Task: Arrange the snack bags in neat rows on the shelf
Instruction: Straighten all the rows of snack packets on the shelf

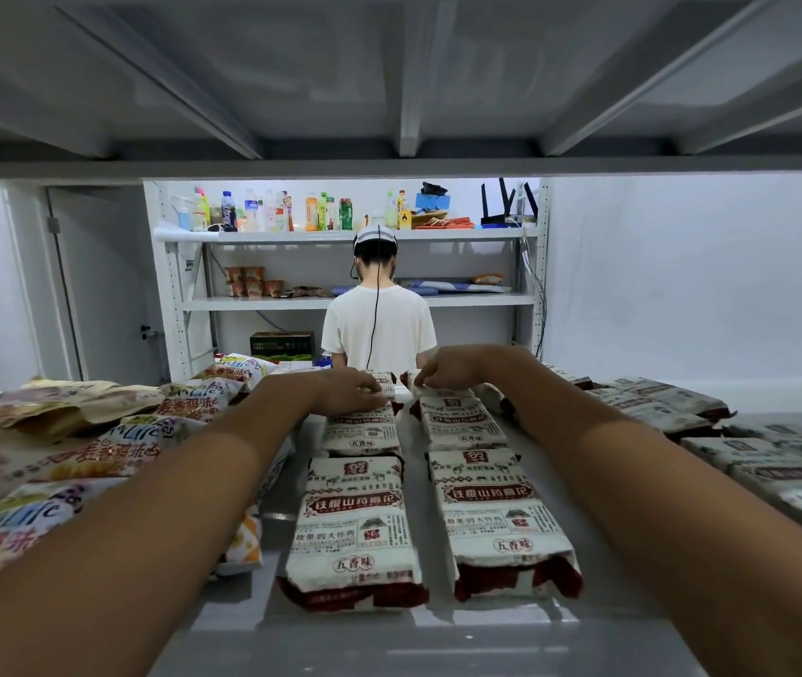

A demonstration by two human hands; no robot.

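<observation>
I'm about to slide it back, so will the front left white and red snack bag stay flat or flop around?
The front left bag looks puffed and lies flat on the shelf, so it should slide easily. Its crinkled ends suggest soft film that may buckle.

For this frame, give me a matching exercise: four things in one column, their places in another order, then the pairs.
Things:
1. left hand
2. right hand
3. colourful snack bags
4. person in the white T-shirt

Places:
A. heaped on the shelf's left side
B. on the far bag of the right row
C. standing beyond the shelf, back to the camera
D. on the far bag of the left row

Pairs: 1-D, 2-B, 3-A, 4-C
</observation>
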